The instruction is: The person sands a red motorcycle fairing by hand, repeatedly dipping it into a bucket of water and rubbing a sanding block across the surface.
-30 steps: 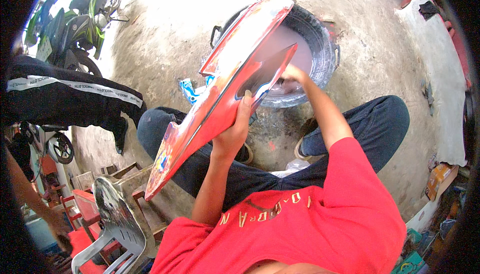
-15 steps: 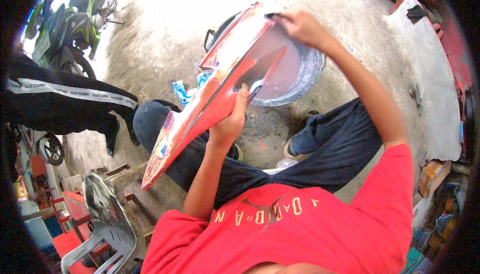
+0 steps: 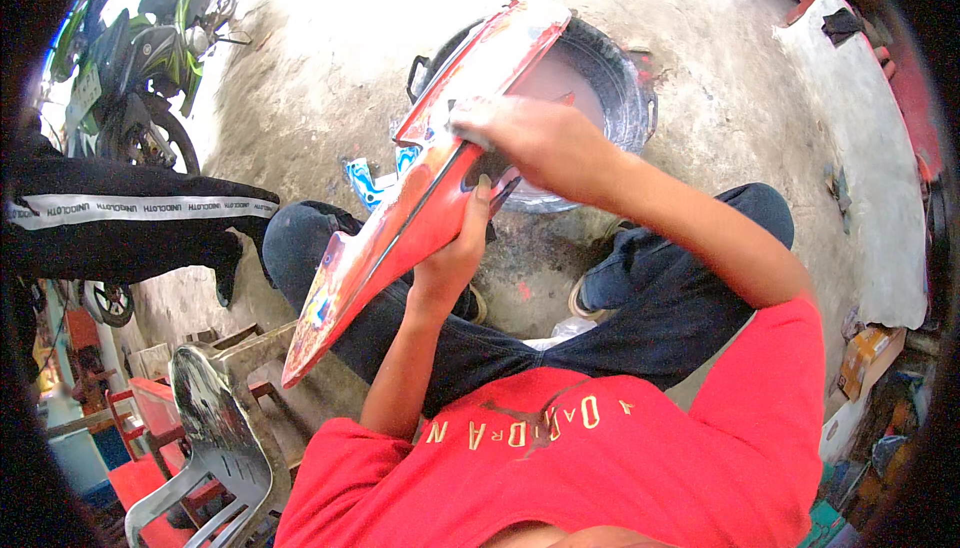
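Observation:
A long, pointed red motorcycle body panel [image 3: 400,218] slants across the middle, with patchy white and multicoloured areas on its surface. My left hand [image 3: 452,260] grips its lower edge near the middle, thumb on the inner side. Higher up, my right hand [image 3: 545,146] presses a small dark piece that looks like sandpaper [image 3: 470,136] against the panel's face; its fingers are closed and partly hidden. Behind the panel stands a round black tub [image 3: 632,98] of cloudy, greyish-pink water. The panel's far end covers the tub's left part.
A blue-and-white patterned piece [image 3: 362,186] lies on the concrete floor [image 3: 710,98] beside the tub. At left are a person's leg in black trousers [image 3: 130,238] and a parked motorcycle [image 3: 150,58]. A worn plastic chair [image 3: 225,428] stands lower left; a cardboard box [image 3: 868,360] sits at right.
My right hand has slid with the dark piece from the panel's far end down toward its middle, nearer my left hand. The panel has barely moved.

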`<action>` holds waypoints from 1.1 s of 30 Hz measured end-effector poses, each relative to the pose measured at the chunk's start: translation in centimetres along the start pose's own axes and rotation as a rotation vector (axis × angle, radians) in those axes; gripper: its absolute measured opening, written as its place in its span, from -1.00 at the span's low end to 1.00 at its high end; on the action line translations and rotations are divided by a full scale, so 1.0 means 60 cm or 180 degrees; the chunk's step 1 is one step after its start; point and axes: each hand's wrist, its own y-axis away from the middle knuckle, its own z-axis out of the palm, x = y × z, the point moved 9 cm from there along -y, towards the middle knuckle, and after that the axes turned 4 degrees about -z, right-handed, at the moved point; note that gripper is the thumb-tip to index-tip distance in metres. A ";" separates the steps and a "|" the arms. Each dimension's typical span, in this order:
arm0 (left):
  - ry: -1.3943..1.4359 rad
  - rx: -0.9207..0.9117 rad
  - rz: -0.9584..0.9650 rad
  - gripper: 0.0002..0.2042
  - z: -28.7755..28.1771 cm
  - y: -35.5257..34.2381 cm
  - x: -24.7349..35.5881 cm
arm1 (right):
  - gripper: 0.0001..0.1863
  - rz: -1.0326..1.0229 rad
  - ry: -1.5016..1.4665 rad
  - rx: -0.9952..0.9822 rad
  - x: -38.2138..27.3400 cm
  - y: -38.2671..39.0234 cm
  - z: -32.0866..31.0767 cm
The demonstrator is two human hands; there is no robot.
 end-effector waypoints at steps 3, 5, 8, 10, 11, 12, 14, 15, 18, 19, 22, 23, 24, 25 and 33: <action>-0.1151 0.0001 0.0701 -0.79 0.011 0.003 0.038 | -0.44 0.0520 0.0016 -0.0461 0.061 0.010 0.009; -0.0864 -0.0062 0.0587 -0.81 0.013 0.002 0.051 | -0.52 0.1155 0.0069 -0.0854 0.129 0.025 0.006; -0.0194 0.0031 0.0238 -0.80 0.008 -0.001 0.020 | -0.52 0.0195 0.0187 -0.0299 0.032 0.001 0.003; -0.0170 0.0116 0.0231 -0.80 0.002 -0.001 0.019 | -0.53 -0.0007 -0.0036 0.0033 0.003 -0.003 -0.015; -0.0818 -0.0021 0.0671 -0.80 0.008 0.001 0.040 | -0.53 0.0134 0.0139 -0.0224 0.028 0.003 -0.006; -0.1143 -0.0103 0.0891 -0.80 0.014 0.003 0.055 | -0.52 0.0280 0.0318 -0.0477 0.055 0.010 0.000; -0.0945 -0.0148 0.0817 -0.80 0.018 0.002 0.062 | -0.47 0.0946 0.0437 -0.0660 0.145 0.032 0.005; -0.0454 -0.0113 0.0499 -0.80 0.010 -0.002 0.049 | -0.48 0.0810 0.0269 -0.0663 0.124 0.021 0.007; -0.1154 -0.0051 0.0899 -0.80 0.015 0.003 0.047 | -0.51 -0.0111 -0.0149 0.0272 -0.001 -0.009 -0.018; -0.1392 -0.0039 0.1022 -0.80 0.016 0.008 0.045 | -0.56 -0.0156 0.0023 0.0371 -0.027 -0.015 -0.030; -0.2057 -0.0188 0.1309 -0.80 0.035 0.016 0.047 | -0.55 0.0646 0.0244 -0.0689 0.097 0.017 0.010; -0.1215 -0.0199 0.0748 -0.80 0.024 0.006 0.035 | -0.60 0.0969 0.0239 -0.0660 0.132 0.022 0.004; -0.0796 -0.0225 0.0468 -0.80 0.020 0.002 0.022 | -0.60 0.0974 0.0240 -0.0667 0.120 0.025 0.008; -0.0371 -0.0198 0.0197 -0.80 0.016 -0.001 0.010 | -0.61 0.0594 0.0298 -0.0474 0.078 0.012 0.004; -0.1041 -0.0108 0.0430 -0.64 0.015 0.007 0.010 | -0.60 0.0418 0.0442 -0.0642 0.060 0.013 0.011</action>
